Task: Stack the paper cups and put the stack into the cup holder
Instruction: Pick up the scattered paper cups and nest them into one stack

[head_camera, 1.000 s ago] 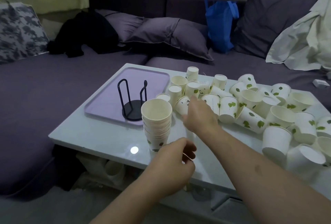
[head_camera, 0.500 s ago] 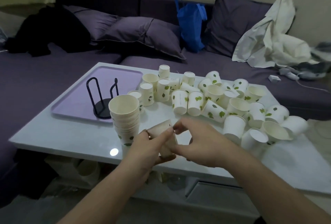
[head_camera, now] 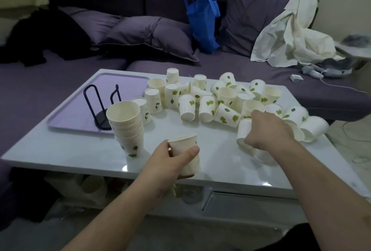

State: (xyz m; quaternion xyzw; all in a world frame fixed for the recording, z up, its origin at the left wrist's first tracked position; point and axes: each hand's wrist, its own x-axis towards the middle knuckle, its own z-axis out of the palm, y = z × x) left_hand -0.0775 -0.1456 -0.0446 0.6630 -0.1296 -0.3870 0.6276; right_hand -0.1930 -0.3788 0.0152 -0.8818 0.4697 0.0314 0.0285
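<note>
The left hand point(head_camera: 170, 162) curls thumb and fingers round one upright paper cup point(head_camera: 185, 156) above the table's point(head_camera: 60, 154) near edge. The right hand point(head_camera: 267, 130) reaches over an upturned cup point(head_camera: 244, 132); whether it grips cannot be told. Leftward stands the leaning stack point(head_camera: 127, 128), just before the empty cup holder point(head_camera: 100, 108) on the lilac tray point(head_camera: 66, 118). The person should probably nest the held cup squarely, steadying the stack against tipping
</note>
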